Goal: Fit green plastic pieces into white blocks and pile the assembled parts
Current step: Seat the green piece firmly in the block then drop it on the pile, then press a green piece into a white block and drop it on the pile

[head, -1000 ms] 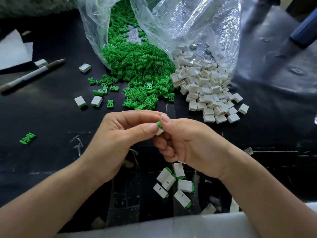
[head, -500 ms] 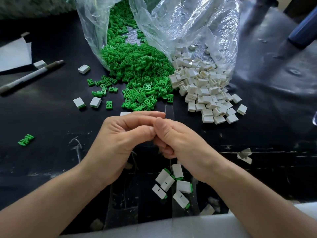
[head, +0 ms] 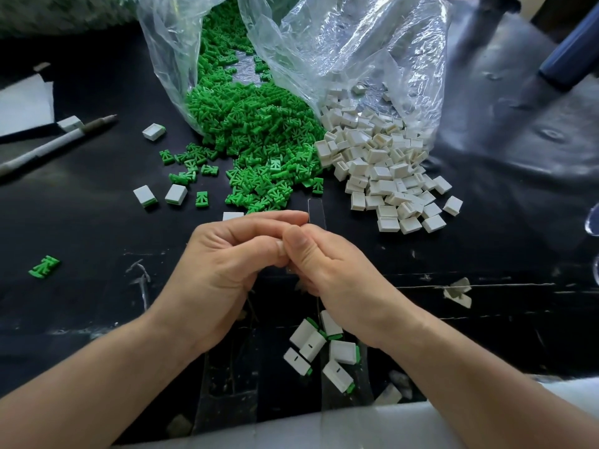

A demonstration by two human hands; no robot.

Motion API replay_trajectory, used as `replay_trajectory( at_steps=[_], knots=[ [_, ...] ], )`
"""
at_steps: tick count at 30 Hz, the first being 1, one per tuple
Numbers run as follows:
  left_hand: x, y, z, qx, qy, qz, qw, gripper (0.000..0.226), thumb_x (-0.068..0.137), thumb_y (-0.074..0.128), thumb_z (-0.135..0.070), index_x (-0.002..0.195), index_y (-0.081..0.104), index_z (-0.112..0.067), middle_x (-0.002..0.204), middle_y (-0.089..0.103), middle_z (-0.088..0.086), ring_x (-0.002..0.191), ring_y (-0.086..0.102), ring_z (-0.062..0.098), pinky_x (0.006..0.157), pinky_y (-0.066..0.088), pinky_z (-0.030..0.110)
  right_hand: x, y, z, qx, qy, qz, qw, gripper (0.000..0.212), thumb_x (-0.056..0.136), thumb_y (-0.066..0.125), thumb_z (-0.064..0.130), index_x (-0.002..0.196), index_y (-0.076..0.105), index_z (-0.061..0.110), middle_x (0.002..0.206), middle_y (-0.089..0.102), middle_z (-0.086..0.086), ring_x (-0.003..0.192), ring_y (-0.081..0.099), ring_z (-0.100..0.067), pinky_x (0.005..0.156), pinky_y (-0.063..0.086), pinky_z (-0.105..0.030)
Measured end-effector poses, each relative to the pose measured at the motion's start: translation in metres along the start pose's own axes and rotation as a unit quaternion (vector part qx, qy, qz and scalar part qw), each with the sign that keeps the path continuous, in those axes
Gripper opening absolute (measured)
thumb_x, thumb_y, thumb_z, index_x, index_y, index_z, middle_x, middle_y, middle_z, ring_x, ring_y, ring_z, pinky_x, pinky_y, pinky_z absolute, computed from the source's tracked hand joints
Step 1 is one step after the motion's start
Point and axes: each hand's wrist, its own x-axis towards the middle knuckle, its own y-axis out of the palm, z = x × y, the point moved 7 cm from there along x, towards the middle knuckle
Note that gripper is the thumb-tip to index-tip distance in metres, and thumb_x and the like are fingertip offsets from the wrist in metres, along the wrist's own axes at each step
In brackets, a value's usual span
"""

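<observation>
Dead centre, left hand [head: 223, 264] and right hand [head: 330, 270] meet, fingertips pinched together (part betw. them hidden). Pile [head: 342, 351] sits just below right wrist, twd the body: right hand's nearer.

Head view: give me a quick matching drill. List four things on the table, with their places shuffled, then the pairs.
Things:
1 green pieces
2 white blocks
3 assembled parts
4 pen

Places:
a nearest the person
b far left
c centre heap
d heap right of centre

Pairs: 1-c, 2-d, 3-a, 4-b
</observation>
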Motion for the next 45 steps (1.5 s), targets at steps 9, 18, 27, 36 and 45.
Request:
replay_trajectory(
  at_steps=[9,18,27,36,45],
  knots=[
    [0.000,0.000,0.001,-0.010,-0.017,0.003,1.000,0.017,0.059,0.061,-0.001,0.072,0.071,0.002,0.094,0.073,0.006,0.082,0.067,0.017,0.070,0.055,0.024,-0.001,0.000,0.002,0.025,0.003,0.011,1.000,0.054,0.085,0.029,0.052,0.112,0.062,0.018,0.056,0.051,0.031,0.060,0.048,0.012,0.059,0.032,-0.012],
    [-0.001,0.000,-0.002,-0.004,-0.023,0.011,1.000,0.023,0.067,0.056,-0.005,0.083,0.071,0.003,0.073,0.066,0.020,0.068,0.057,0.033,0.065,0.054,0.028,0.003,-0.003,0.005,-0.019,-0.019,0.037,0.999,0.085,0.075,0.024,0.065,0.109,0.056,-0.004,0.077,0.046,-0.014,0.063,0.035,-0.015,0.059,0.027,-0.029],
    [-0.001,-0.005,-0.006,0.029,-0.008,-0.019,0.999,0.019,0.055,0.076,-0.012,0.073,0.076,-0.016,0.073,0.072,0.003,0.065,0.066,0.010,0.056,0.052,0.017,0.007,-0.047,0.001,-0.069,-0.010,-0.098,0.993,0.054,0.078,0.033,0.064,0.067,0.066,0.023,0.047,0.049,0.015,0.044,0.043,0.004,0.048,0.031,-0.009],
    [-0.008,0.009,0.002,0.168,-0.052,0.058,0.983,0.022,0.058,0.070,-0.026,0.074,0.074,-0.012,0.061,0.069,0.004,0.053,0.060,0.006,0.045,0.044,0.015,0.009,-0.109,-0.010,-0.232,-0.003,-0.298,0.926,0.006,0.087,0.061,0.025,0.085,0.067,0.025,0.070,0.053,0.009,0.069,0.052,-0.010,0.070,0.044,-0.025],
    [-0.009,0.009,0.000,0.196,-0.055,0.051,0.978,0.025,0.062,0.066,-0.031,0.076,0.075,-0.014,0.069,0.071,0.008,0.048,0.054,0.002,0.043,0.037,0.007,0.015,-0.099,-0.013,-0.396,0.025,-0.259,0.881,0.026,0.086,0.063,0.026,0.112,0.065,0.023,0.098,0.036,0.007,0.105,0.047,-0.019,0.086,0.033,-0.023]
  ],
)
